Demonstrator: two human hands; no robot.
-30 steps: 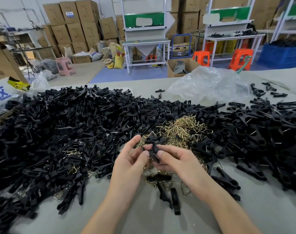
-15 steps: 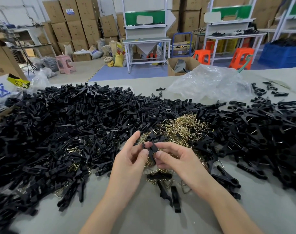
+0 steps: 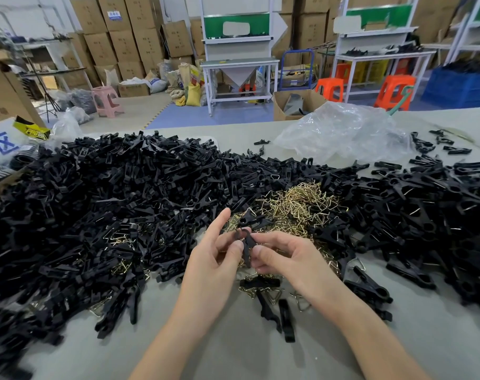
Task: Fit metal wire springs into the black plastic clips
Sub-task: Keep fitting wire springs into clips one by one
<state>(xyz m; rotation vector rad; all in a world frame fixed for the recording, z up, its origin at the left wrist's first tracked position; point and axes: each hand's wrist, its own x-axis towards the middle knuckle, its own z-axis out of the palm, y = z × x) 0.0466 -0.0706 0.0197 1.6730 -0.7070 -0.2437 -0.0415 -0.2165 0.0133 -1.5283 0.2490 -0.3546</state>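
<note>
A factory packing floor: stacked cardboard boxes, steel workbenches, and a heaped pile of clips.

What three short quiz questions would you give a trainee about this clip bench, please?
1. True or false: the left hand and the right hand both pinch one black clip.
2. Where does the heap of wire springs lie? A) just beyond the hands; B) on a pink stool; C) inside a cardboard box.
3. Fill in: the crumpled clear plastic ___ lies on the table, beyond the springs and to the right.
Key: 1 true; 2 A; 3 bag.
</note>
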